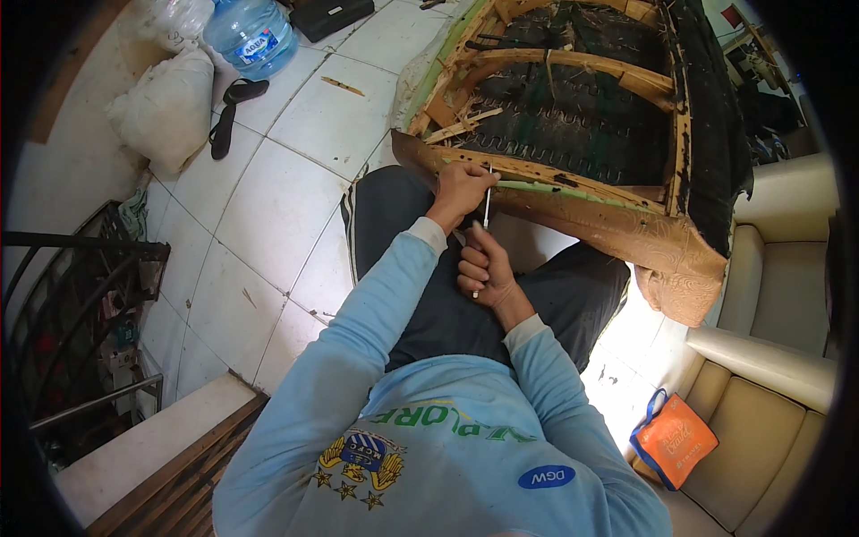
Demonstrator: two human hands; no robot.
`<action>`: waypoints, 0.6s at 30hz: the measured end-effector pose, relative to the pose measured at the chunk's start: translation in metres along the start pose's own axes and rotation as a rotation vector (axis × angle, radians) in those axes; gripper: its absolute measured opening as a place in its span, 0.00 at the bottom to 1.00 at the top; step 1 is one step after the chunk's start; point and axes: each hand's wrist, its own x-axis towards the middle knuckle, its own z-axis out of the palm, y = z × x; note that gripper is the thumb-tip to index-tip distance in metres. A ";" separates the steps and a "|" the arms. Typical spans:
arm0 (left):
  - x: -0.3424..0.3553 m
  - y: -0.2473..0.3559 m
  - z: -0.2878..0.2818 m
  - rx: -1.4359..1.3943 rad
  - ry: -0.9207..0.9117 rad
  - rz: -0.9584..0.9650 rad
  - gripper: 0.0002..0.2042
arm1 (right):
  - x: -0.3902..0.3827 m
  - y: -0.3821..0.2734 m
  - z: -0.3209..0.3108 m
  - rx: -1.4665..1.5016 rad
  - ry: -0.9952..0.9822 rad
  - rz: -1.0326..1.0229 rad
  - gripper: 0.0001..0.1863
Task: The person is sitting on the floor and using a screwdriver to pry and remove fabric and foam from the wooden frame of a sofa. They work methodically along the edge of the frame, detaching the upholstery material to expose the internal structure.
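An upturned wooden seat frame (591,177) with zigzag springs and dark backing cloth leans in front of my lap. Brown patterned upholstery cover (617,222) hangs loose along its near edge, with a strip of pale green material (559,190) above it. My right hand (488,273) is wrapped round a screwdriver, whose thin metal shaft (488,211) points up to the near rail. At that rail my left hand (461,190) is closed, its fingertips pinched beside the screwdriver's upper end. What lies between those fingertips is too small to make out.
Beige sofa seats (761,407) stand at the right, an orange bag (677,438) on one. At the upper left are a large water bottle (252,40), a white sack (170,112) and a black sandal (228,116). Wood splinters (343,86) lie on the tiles. A black metal railing (85,242) is at left.
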 end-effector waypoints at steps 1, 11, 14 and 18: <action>0.000 0.001 -0.001 0.003 -0.020 -0.013 0.16 | 0.000 -0.002 -0.009 0.080 -0.132 0.025 0.20; 0.003 -0.004 0.002 0.009 0.016 -0.018 0.15 | 0.003 0.014 0.027 -0.736 0.626 -0.392 0.21; 0.005 -0.008 0.002 -0.026 0.000 -0.014 0.14 | -0.010 0.005 0.031 -0.544 0.516 -0.332 0.25; 0.002 -0.005 0.005 -0.047 -0.005 -0.018 0.15 | -0.008 -0.012 0.009 0.034 -0.001 -0.048 0.29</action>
